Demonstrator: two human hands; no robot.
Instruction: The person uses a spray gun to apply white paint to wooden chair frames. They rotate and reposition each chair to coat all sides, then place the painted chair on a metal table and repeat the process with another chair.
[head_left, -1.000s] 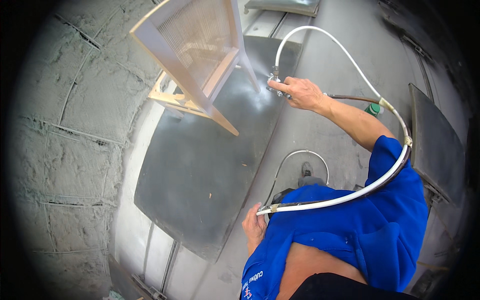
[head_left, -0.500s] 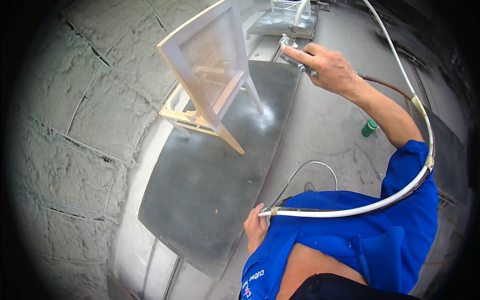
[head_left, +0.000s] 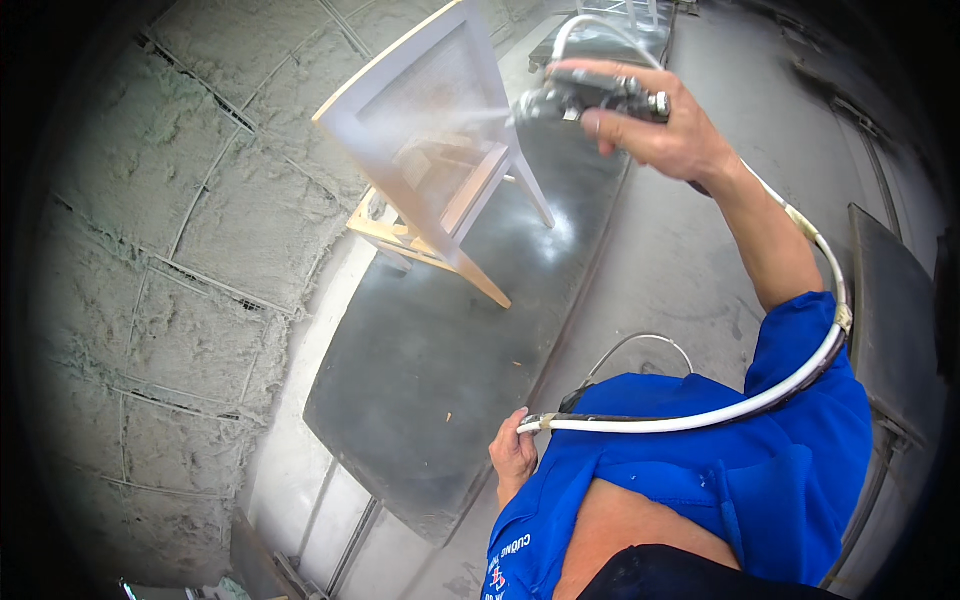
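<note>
My right hand (head_left: 665,125) is closed around a metal spray gun (head_left: 590,95), held high on the right of a wooden chair (head_left: 476,190). Pale mist leaves the nozzle leftward, toward the chair's backrest. Whitish coating covers the back frame, while the seat frame and lower leg show bare yellowish wood. The chair stands on a dark board (head_left: 420,380). Down by my waist, my left hand (head_left: 513,460) grips a white hose (head_left: 680,424) together with a dark line beside it. That hose loops past my right arm up to the gun.
A fuzzy, dust-coated grey wall (head_left: 150,290) of panels rises at the left. Behind, another pale piece of furniture (head_left: 635,14) stands on a second dark board. A dark panel (head_left: 895,320) is at the right. A hose loop (head_left: 650,337) curves near my waist.
My right hand has turned the spray gun so its nozzle points left, and mist now streams toward the backrest. The view has shifted slightly; the green can has gone from sight.
</note>
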